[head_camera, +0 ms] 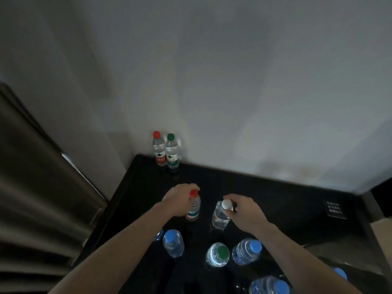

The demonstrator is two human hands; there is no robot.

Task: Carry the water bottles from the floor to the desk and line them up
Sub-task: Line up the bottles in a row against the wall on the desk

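While you are holding one bottle in each hand over the black tabletop [275, 194], the lining-up stage is under way. Your left hand [178, 200] is gripping the red-capped bottle [193, 206] near its neck, with the fingers curled round it. Your right hand [246, 211] is pinching the white-capped bottle [220, 215] at its cap, with thumb and fingers closing on the top. Both bottles are standing upright; whether their bases are touching the tabletop cannot be told.

Beyond your fingers, against the wall [233, 81], a second red-capped bottle [159, 149] and a green-capped bottle [172, 152] are standing side by side, touching or nearly so. This pair is judged to be the start of the row.

On the near side of your fingers, several more bottles are standing loosely grouped and out of line: a blue-capped bottle [173, 242] below your left hand, a green-capped one [218, 254] between your forearms, another blue-capped one [247, 250] under your right forearm, and a further blue-capped one [270, 285] at the bottom edge.

The floor is not showing, so you cannot confirm whether bottles are waiting there. As a judgement, most carrying is done and the aligning is mostly left.
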